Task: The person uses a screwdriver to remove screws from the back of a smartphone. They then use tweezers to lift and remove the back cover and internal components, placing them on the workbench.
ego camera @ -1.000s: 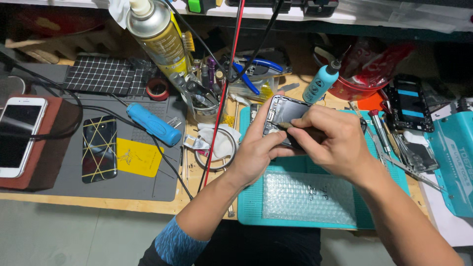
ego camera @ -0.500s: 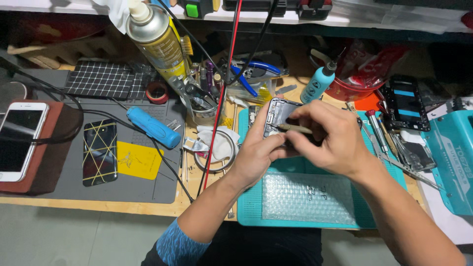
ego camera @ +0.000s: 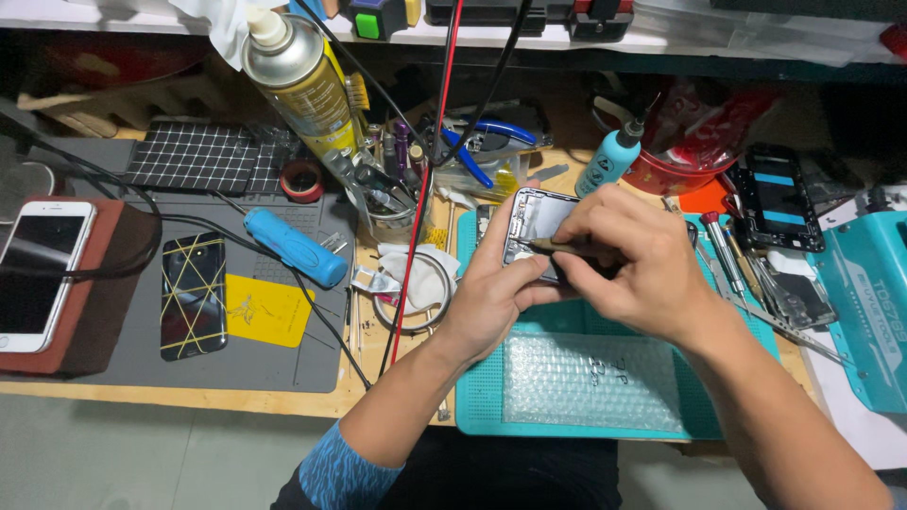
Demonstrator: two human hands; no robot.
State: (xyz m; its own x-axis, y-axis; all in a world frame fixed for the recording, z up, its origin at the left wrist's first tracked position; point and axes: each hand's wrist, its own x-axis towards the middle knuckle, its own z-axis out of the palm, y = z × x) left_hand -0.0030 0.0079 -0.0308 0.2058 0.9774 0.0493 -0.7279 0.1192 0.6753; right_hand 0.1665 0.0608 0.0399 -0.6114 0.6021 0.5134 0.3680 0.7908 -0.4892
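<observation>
My left hand (ego camera: 494, 288) grips an opened phone body (ego camera: 535, 223) from its left side, holding it over a teal work mat (ego camera: 480, 397). In my right hand (ego camera: 635, 267) is a thin dark tool (ego camera: 550, 246), pinched in the fingers, its tip lying across the phone's exposed inside. The lower part of the phone is hidden behind both hands.
A bubble-wrap pad (ego camera: 590, 382) lies on the teal mat. To the left are a grey mat (ego camera: 241, 354), a dark phone with yellow lines (ego camera: 194, 295), a blue cylinder (ego camera: 295, 247), a white phone (ego camera: 38, 274), a spray can (ego camera: 300, 80). Screwdrivers (ego camera: 726, 255) and a teal case (ego camera: 864, 302) sit right.
The view has shifted slightly. My right hand has drawn the tool a little across the phone; my left hand keeps its hold.
</observation>
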